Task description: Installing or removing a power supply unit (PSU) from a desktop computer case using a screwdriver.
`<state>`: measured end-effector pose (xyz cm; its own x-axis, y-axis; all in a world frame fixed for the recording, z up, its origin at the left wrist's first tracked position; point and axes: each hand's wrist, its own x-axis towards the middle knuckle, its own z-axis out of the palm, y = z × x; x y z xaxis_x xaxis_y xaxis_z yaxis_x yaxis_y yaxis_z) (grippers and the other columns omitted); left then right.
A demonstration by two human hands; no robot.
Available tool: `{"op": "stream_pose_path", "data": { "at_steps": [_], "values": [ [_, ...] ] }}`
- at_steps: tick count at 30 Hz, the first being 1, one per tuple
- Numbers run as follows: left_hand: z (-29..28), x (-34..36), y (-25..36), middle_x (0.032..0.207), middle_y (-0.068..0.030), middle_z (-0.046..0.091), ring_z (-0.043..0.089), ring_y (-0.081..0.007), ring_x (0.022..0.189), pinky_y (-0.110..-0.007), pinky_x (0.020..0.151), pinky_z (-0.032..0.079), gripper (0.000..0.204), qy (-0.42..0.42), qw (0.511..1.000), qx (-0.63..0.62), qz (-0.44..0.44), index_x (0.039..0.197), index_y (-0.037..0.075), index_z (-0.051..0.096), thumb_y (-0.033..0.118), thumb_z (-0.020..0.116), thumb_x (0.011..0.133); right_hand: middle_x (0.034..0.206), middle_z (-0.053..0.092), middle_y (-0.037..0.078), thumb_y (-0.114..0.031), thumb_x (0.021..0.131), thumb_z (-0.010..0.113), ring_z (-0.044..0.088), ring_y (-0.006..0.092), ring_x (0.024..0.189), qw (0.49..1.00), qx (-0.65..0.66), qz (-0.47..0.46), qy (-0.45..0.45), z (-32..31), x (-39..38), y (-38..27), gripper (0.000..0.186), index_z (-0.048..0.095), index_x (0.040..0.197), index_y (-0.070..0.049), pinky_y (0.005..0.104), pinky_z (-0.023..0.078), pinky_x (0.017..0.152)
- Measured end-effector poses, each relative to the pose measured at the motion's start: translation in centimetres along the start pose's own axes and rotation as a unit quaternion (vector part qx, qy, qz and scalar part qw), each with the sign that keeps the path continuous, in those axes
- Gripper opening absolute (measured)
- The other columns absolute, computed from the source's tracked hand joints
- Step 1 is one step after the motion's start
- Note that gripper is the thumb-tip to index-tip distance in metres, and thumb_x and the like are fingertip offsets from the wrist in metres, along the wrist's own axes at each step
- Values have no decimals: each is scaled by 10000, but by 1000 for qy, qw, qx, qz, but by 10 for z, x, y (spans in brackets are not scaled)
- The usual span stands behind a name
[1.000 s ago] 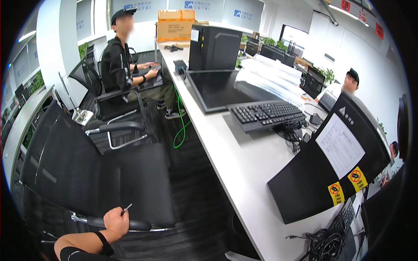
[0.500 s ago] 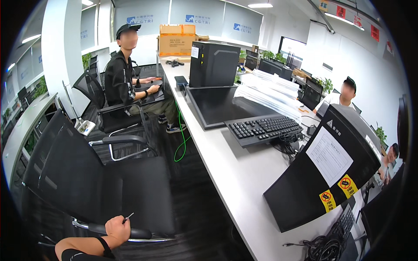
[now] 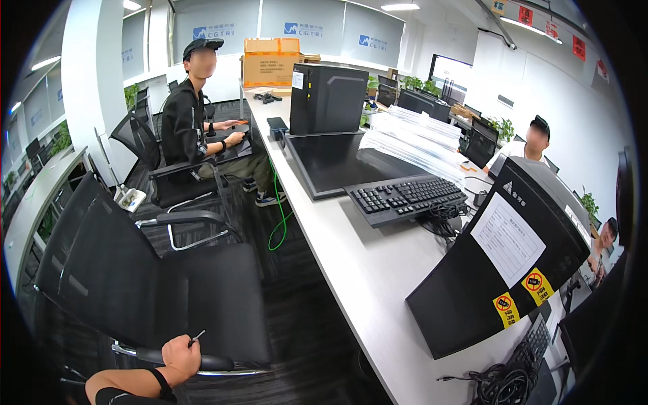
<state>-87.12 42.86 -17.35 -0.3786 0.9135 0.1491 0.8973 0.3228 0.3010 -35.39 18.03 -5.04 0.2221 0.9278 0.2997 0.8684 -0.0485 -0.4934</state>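
Note:
My left hand [image 3: 179,359] is at the bottom left, closed around a small thin metal piece [image 3: 198,335] whose tip sticks out above the fingers. A black band sits on that wrist. The hand hovers just over the armrest of a black office chair [image 3: 135,290]. My right hand is out of the picture. To the right runs a long white desk [image 3: 364,270] carrying a black monitor lying face down [image 3: 499,263] with a paper sheet and yellow stickers on its back.
A black keyboard [image 3: 405,197], a flat black monitor [image 3: 344,162], a black computer tower [image 3: 327,98] and a cardboard box [image 3: 271,61] sit along the desk. Tangled cables [image 3: 503,385] lie near its front. One person sits at the far left chair, another behind the desk at right.
The view has shifted slightly, so the desk and chairs appear lower and closer. My left hand stays by the armrest, still holding the small metal piece.

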Motion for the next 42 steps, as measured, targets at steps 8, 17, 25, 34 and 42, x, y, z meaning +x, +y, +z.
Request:
{"op": "stream_pose_path", "data": {
  "at_steps": [8, 17, 25, 34, 42],
  "values": [
    [2, 0, -3, 706, -177, 622, 620, -409, 708, -505, 653, 472, 287, -2, 1000, 7, -4, 659, 43, 589, 256, 632, 847, 1207, 658, 242, 23, 947, 542, 631, 405, 1135, 999, 18, 17, -21, -4, 3, 0, 194, 657, 1103, 12, 414, 493, 986],
    [-8, 0, 2, 909, -223, 682, 636, -434, 881, -499, 785, 484, 366, -55, 998, 16, 24, 870, 27, 645, 358, 522, 971, 1268, 610, 261, 96, 897, 568, 643, 408, 1085, 999, 17, 11, -40, -10, 3, 2, 308, 617, 1186, 0, 399, 535, 909],
    [-11, -4, 5, 877, -232, 679, 628, -455, 852, -516, 763, 482, 384, -41, 999, 11, 35, 871, 40, 645, 380, 502, 979, 1248, 636, 228, 30, 889, 633, 633, 412, 1099, 998, 31, 45, -23, -15, 5, 1, 286, 645, 1170, -23, 407, 529, 909],
    [-8, -7, -2, 915, -244, 686, 634, -455, 890, -516, 790, 489, 398, -38, 997, 19, 58, 917, 26, 660, 372, 477, 987, 1226, 652, 181, -52, 882, 675, 631, 384, 1101, 999, 24, 22, 12, -14, -3, 3, 298, 660, 1179, -80, 406, 526, 911],
    [-1, 0, -12, 926, -251, 684, 625, -469, 892, -514, 807, 481, 402, -35, 995, 15, 95, 923, 4, 657, 349, 461, 994, 1232, 651, 184, -57, 893, 657, 635, 373, 1107, 999, 29, 25, 15, -16, -7, 5, 288, 658, 1180, -75, 399, 529, 915]
  ]
}}
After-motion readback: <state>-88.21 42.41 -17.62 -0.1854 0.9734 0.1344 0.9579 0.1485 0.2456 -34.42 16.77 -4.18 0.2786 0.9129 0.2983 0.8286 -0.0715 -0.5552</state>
